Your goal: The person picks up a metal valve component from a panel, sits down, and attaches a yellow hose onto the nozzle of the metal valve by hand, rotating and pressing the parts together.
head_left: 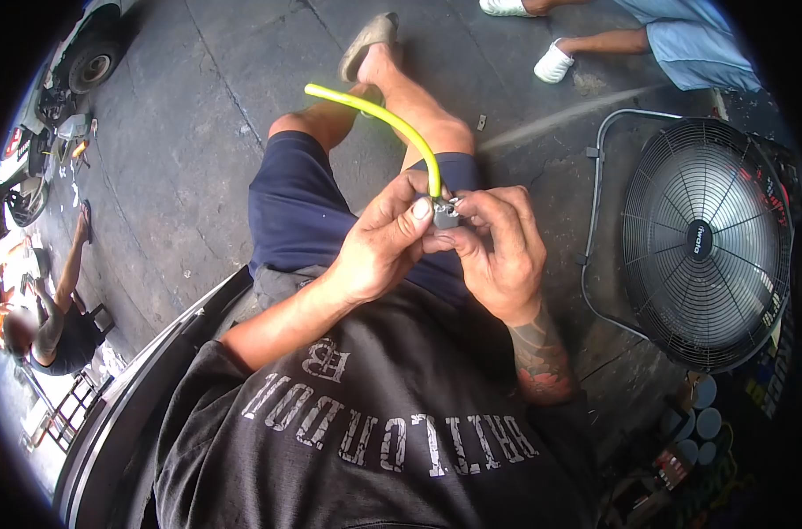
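Observation:
My left hand [385,234] is closed around the lower end of a bright yellow-green hose [385,116], its thumb against a small grey part [446,216]. From there the hose curves up and leftward to a free end above my knees. The fingers of my right hand [505,251] pinch the grey part from the other side. It looks like a small metal fitting with holes in its face; its exact kind I cannot make out. Fingers hide much of the joint between hose and part.
A large round floor fan [701,242] on a tubular stand is to my right. Another person in blue shorts [701,40] is at the upper right. At the left, a person [52,331] sits near vehicle parts and a wheel [90,69]. Several cans [705,423] stand at the lower right.

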Demonstrator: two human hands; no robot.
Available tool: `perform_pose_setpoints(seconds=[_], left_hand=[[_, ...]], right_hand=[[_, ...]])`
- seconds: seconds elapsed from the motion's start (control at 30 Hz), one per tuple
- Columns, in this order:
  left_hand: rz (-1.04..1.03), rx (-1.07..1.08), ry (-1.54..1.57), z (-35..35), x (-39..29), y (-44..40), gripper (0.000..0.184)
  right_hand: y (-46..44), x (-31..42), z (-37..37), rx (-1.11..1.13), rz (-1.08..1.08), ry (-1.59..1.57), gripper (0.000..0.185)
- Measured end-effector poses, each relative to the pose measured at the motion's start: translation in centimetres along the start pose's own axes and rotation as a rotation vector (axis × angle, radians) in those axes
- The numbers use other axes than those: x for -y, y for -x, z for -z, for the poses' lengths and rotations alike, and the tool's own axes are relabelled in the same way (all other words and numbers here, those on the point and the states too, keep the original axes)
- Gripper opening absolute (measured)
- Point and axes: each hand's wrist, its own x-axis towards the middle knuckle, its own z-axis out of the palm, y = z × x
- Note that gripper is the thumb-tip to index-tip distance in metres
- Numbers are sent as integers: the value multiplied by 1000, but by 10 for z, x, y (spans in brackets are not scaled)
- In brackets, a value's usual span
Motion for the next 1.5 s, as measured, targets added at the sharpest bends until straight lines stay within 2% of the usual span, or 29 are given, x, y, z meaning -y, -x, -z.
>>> perform_pose_setpoints(seconds=[0.63, 0.73, 0.83, 1.03, 1.33, 1.43, 1.5], left_hand=[[149, 0, -17, 5, 0, 7, 28], [151, 9, -15, 7, 1, 7, 27], [147, 18, -2, 4, -2, 6, 27], [134, 60, 29, -4, -5, 4, 27], [139, 129, 19, 6, -5, 4, 28], [146, 68, -2, 2, -6, 5, 28], [143, 67, -5, 1, -7, 5, 28]], right_hand=[[-11, -9, 18, 299, -19, -82, 25], [-10, -6, 17, 296, -51, -100, 27], [-8, -12, 18, 271, 52, -46, 27], [-6, 1, 19, 128, -80, -146, 27], [-4, -9, 19, 163, 138, 2, 26], [-4, 0, 20, 150, -19, -97, 25], [-5, 0, 19, 139, -20, -77, 26]])
